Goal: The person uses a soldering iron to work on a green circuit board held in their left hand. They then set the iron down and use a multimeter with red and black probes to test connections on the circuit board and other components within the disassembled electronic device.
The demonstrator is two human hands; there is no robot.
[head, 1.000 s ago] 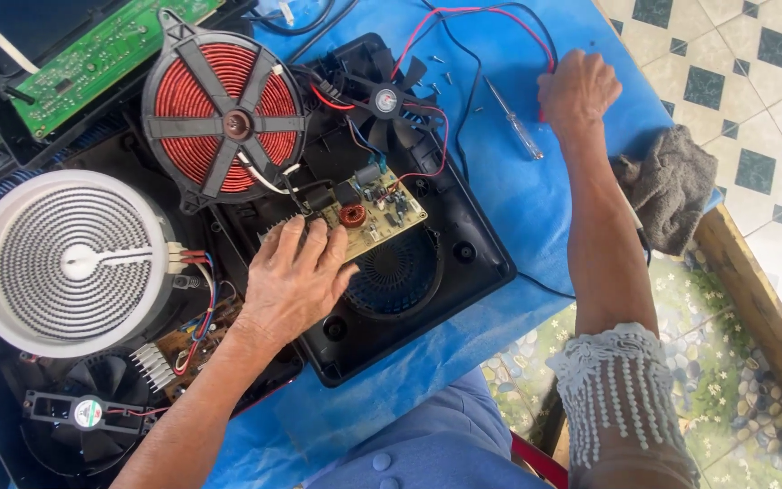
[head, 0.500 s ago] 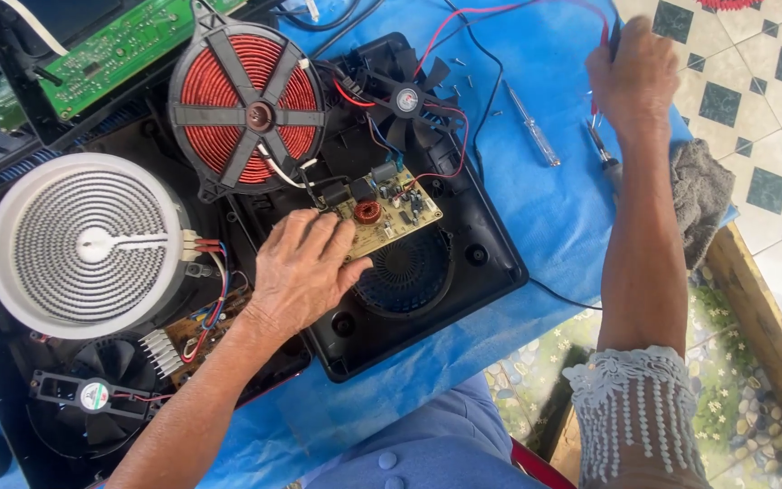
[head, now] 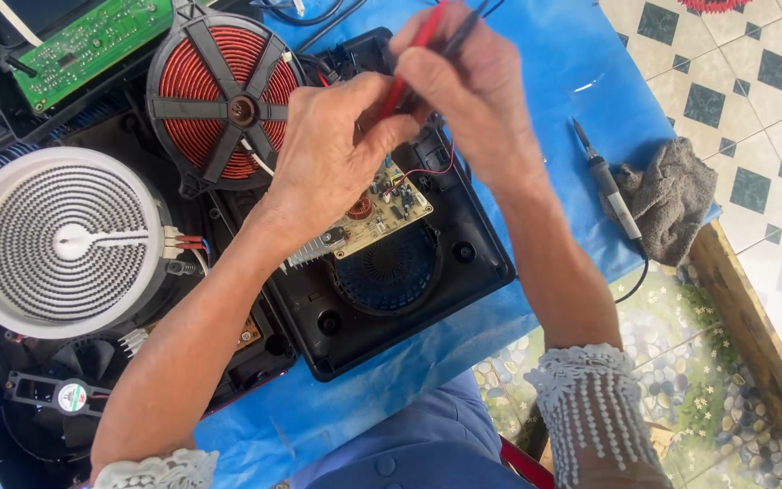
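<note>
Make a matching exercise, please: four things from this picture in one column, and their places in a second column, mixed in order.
Things:
1. copper coil
2. white round heater
3. grey cloth
4. green circuit board

Places:
A. on the blue cover's right edge, beside the soldering iron
B. top left corner
C. far left, below the coil
D. just left of the left hand

Pairs: 1-D, 2-C, 3-A, 4-B

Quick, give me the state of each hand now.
Left hand: closed on the red probe.
Right hand: closed on the black probe.
</note>
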